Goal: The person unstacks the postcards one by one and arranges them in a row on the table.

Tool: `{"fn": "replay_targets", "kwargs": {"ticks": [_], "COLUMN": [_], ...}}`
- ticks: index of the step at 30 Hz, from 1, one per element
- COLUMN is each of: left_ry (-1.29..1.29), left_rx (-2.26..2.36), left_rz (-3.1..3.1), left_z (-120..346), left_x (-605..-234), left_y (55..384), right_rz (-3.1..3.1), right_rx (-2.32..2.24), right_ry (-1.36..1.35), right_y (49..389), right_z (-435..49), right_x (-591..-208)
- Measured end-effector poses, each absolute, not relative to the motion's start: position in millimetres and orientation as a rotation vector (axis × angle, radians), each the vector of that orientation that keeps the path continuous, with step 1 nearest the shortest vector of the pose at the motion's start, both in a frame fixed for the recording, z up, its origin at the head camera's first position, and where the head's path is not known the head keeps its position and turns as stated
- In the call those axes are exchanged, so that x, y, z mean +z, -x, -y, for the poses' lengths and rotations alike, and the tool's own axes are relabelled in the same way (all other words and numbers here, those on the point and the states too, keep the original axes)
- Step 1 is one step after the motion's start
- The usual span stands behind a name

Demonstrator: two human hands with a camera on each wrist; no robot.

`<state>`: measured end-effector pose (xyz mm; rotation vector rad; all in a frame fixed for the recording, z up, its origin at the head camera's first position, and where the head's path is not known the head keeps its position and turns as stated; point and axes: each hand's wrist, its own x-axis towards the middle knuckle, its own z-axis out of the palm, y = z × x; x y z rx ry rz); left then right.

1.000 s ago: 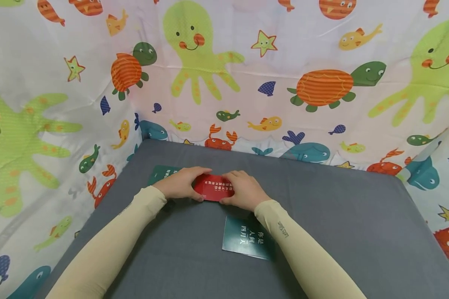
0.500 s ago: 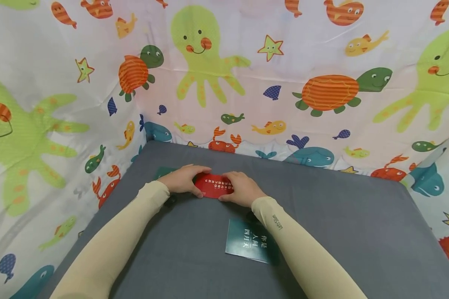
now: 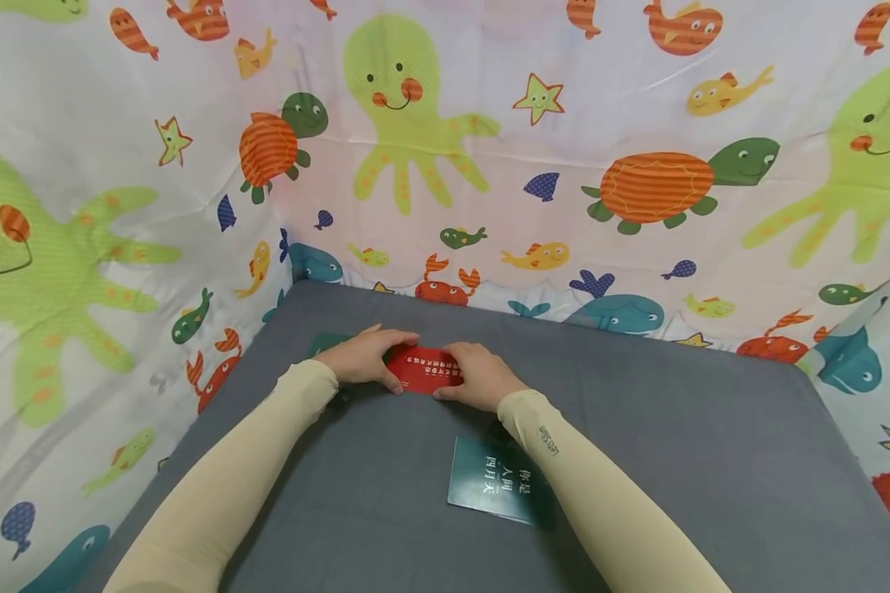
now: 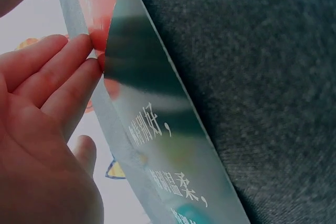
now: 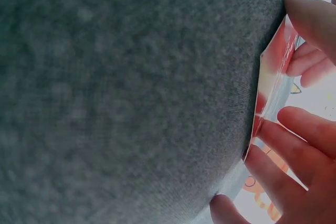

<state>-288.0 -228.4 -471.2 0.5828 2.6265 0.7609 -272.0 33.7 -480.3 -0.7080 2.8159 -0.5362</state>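
A red card (image 3: 421, 375) with white writing lies on the grey cloth, between the two hands. My left hand (image 3: 358, 357) holds its left end, thumb at the near edge and fingers at the far edge. The right end is held the same way by my right hand (image 3: 484, 376). A dark green card (image 4: 152, 124) with white characters lies against the red one in the left wrist view; in the head view the left hand mostly hides it. Another green card (image 3: 485, 478) lies nearer to me, partly under the right forearm.
The grey cloth-covered table (image 3: 675, 461) is bordered by a white curtain (image 3: 482, 99) printed with sea animals, at the back and both sides. Small dark objects, too hidden to identify, lie beneath both wrists.
The head view has shifted slightly. The left hand now hides more of the green card beside it, including its writing. Both hands keep hold of the red card.
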Motion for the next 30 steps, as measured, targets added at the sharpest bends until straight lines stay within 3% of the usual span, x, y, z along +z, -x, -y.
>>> {"fn": "replay_targets", "kwargs": {"ticks": [12, 23, 30], "left_ry": [-0.620, -1.005, -1.064], "left_rx": [0.741, 0.680, 0.567], "left_rz": [-2.697, -2.643, -2.591], "left_z": [212, 129, 111], "left_x": [-472, -461, -470], "left_y": [277, 183, 158], "right_rz": [-2.841, -2.926, -2.872], "right_rx": [-0.584, -0.514, -0.539], "right_ry": [0.721, 0.712, 0.722], "right_y": [250, 167, 131], "right_z": [-64, -131, -149], "right_x": [-474, -460, -469]}}
